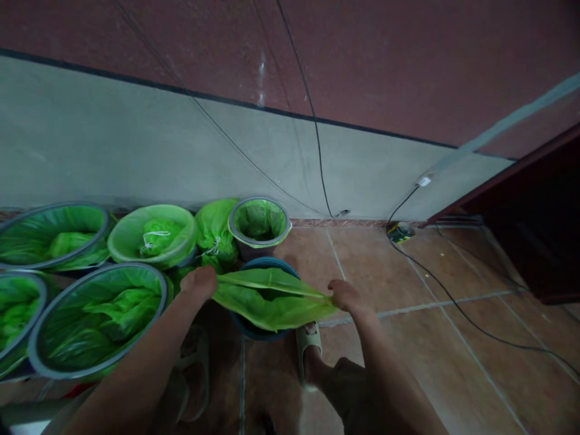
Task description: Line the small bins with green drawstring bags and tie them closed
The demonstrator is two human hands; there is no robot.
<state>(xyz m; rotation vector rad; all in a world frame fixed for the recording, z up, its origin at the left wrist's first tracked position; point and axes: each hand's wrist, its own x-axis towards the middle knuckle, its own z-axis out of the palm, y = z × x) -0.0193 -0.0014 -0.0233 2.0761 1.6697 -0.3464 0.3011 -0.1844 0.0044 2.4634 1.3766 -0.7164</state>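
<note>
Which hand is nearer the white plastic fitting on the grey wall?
Right: the right hand is below and left of the fitting; the left hand is farther left, across the green plastic bag.

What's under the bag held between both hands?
A blue bucket: parts of it show past the bag's far and near edges. The bag covers most of its mouth, so the bucket's inside, and whether anything is in it, cannot be seen.

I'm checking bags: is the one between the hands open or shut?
Open: the bag shows a dark gap between its edges, with the left hand and right hand holding its ends.
</note>
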